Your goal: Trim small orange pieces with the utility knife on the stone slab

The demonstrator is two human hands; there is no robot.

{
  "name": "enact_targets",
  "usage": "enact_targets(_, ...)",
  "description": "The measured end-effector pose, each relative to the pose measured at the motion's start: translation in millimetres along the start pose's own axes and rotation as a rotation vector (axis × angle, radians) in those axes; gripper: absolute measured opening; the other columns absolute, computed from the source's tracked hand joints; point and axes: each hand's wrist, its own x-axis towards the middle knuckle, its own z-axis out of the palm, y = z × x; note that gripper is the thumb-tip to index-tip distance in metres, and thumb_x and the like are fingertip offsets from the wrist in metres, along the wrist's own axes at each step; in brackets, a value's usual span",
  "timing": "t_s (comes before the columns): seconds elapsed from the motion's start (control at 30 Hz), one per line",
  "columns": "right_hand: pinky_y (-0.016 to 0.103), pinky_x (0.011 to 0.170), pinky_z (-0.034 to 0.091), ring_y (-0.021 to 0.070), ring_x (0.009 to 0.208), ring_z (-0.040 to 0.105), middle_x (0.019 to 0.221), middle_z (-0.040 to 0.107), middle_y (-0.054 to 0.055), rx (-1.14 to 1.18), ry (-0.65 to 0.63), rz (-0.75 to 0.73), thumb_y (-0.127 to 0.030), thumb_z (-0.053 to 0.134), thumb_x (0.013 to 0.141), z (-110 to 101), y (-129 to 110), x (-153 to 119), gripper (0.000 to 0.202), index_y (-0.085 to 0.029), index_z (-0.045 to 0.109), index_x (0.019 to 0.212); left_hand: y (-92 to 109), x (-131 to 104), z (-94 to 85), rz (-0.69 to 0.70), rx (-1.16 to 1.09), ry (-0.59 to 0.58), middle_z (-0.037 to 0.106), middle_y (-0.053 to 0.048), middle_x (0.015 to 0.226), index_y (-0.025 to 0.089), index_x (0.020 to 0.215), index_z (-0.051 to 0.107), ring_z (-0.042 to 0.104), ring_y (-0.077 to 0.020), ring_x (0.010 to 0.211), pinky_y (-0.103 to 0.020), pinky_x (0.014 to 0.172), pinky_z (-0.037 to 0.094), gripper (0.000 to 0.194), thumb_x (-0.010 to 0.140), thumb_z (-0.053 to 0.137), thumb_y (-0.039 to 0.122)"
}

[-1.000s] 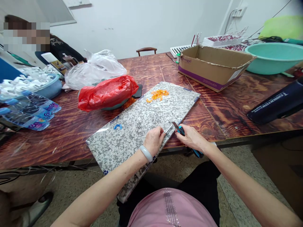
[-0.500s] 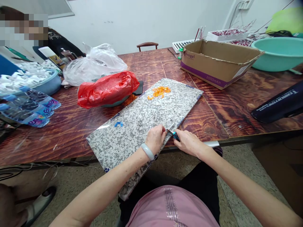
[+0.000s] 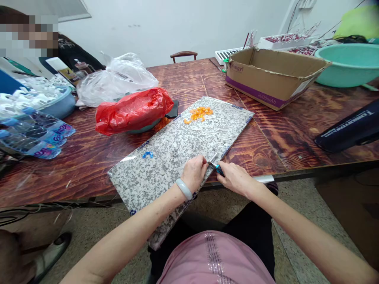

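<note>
Over the near right edge of the speckled stone slab [image 3: 160, 173], my left hand [image 3: 194, 171] is pinched closed; what its fingers hold is too small to make out. My right hand [image 3: 235, 177] is wrapped round small pliers or cutters with dark blue-green handles [image 3: 219, 169]. The tool's metal jaws meet the left fingertips. A thin whitish stick-like piece [image 3: 213, 157] lies just beyond the jaws. Farther up the slab is a small pile of orange plastic pieces [image 3: 199, 114]. Small blue pieces [image 3: 147, 154] lie toward its left side.
A red plastic bag [image 3: 133, 110] covers a bowl left of the slab, with a white plastic bag [image 3: 118, 81] behind. Water bottles [image 3: 41, 134] lie at far left. An open cardboard box [image 3: 266, 83], a teal basin [image 3: 349, 65] and a dark cylinder [image 3: 349, 128] stand right. Another person sits at back left.
The view has shifted very slightly. Both hands and the tool stay in nearly the same place at the slab's edge.
</note>
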Motion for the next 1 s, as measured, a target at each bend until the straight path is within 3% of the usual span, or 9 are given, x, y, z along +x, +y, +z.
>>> enact_targets(0.6,0.029,0.065,0.037,0.0246,0.085,0.058,0.091,0.061,0.011,-0.043,-0.007,0.064,-0.031,0.034,0.087,4,-7,1,0.022,-0.017,0.046,0.098,-7,-2,-2.7,0.07,-0.082,-0.034,0.058,-0.001,0.075,0.018,0.079,0.051,0.054,-0.014,0.071,-0.025,0.065,0.041,0.004,0.08,0.05,0.021)
enact_targets(1.0,0.03,0.064,0.037,0.0256,0.084,0.059,0.091,0.062,0.011,-0.042,0.005,0.071,-0.03,0.034,0.087,8,-9,1,0.021,-0.017,0.046,0.098,-4,-9,-4.6,0.098,0.072,-0.054,0.054,-0.003,0.078,0.018,0.076,0.05,0.052,-0.0148,0.075,-0.026,0.069,0.041,0.013,0.084,0.04,0.021)
